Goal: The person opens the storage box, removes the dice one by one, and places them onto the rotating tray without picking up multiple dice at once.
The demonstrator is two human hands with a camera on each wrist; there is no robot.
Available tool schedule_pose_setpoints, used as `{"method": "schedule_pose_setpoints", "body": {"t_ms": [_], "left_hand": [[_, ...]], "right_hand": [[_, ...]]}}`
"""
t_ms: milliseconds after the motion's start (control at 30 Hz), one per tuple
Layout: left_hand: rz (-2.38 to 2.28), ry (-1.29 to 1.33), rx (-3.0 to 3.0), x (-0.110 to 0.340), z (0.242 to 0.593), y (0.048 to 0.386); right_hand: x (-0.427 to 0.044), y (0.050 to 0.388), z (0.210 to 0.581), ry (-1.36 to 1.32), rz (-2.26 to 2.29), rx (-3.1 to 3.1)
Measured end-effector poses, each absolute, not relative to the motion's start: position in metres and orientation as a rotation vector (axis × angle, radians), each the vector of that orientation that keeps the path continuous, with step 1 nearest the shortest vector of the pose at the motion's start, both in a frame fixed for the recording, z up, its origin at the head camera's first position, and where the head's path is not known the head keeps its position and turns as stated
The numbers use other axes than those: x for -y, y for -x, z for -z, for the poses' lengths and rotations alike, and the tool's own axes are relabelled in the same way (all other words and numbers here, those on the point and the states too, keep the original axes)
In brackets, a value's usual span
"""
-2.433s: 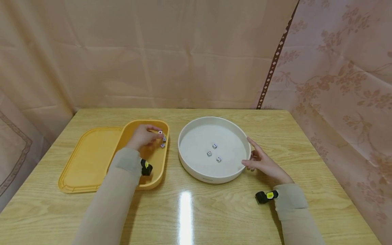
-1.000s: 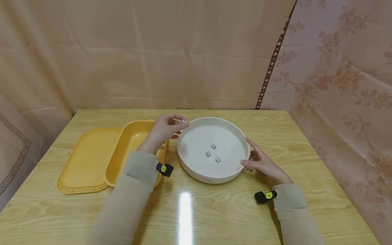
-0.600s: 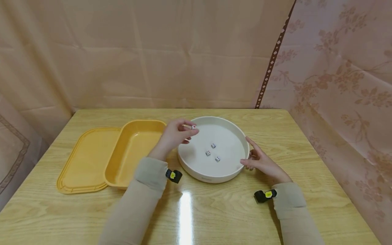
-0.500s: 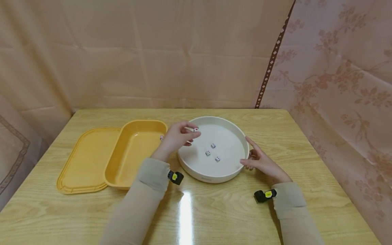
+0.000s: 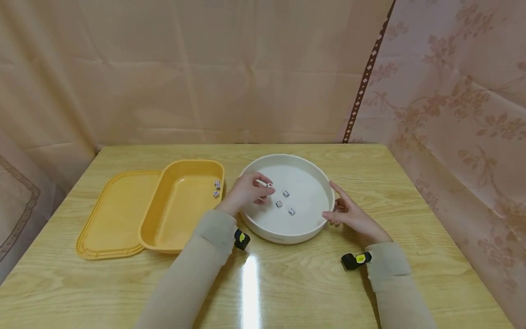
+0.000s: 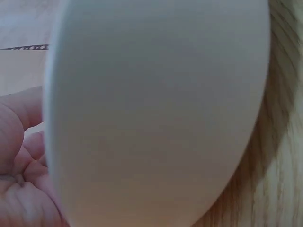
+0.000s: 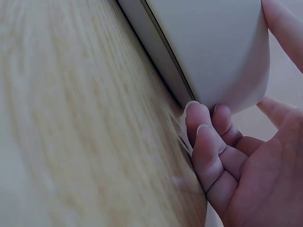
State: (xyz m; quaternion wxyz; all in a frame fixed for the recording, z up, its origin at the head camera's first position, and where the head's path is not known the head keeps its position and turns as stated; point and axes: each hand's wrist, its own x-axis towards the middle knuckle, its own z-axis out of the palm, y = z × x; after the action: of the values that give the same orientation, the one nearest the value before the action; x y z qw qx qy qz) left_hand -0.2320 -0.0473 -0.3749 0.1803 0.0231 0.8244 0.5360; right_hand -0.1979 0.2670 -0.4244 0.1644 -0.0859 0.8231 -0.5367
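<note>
One right hand (image 5: 356, 219) in a grip on the rim of a white tray (image 5: 306, 189) near four o'clock, with three dice (image 5: 279, 204) around the tray's middle, apparently the portion done. Toward ten o'clock, above the tray floor, a fourth die (image 5: 269, 185) pinched in the left hand (image 5: 248, 188), not yet released; at the tray's nine o'clock, a yellow box (image 5: 176, 214) with three more dice (image 5: 216, 194) near its two o'clock wall, presumably the remainder.

The tray (image 5: 306, 187) and box (image 5: 176, 205) look smooth plastic, the table (image 5: 304, 283) glossy wood, the curtain (image 5: 213, 68) creased cloth.
</note>
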Motion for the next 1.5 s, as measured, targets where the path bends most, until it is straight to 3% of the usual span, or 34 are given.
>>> {"method": "schedule_pose_setpoints", "body": {"t_ms": [1033,1500], "left_hand": [[-1.112,-0.046,-2.608,0.031,0.385,0.246],[-1.230,0.051,-2.540,0.032,0.380,0.243]], "right_hand": [[-0.267,0.196,0.422,0.230,1.486,-2.369],[-0.267,0.196,0.423,0.246,1.490,-2.375]]}}
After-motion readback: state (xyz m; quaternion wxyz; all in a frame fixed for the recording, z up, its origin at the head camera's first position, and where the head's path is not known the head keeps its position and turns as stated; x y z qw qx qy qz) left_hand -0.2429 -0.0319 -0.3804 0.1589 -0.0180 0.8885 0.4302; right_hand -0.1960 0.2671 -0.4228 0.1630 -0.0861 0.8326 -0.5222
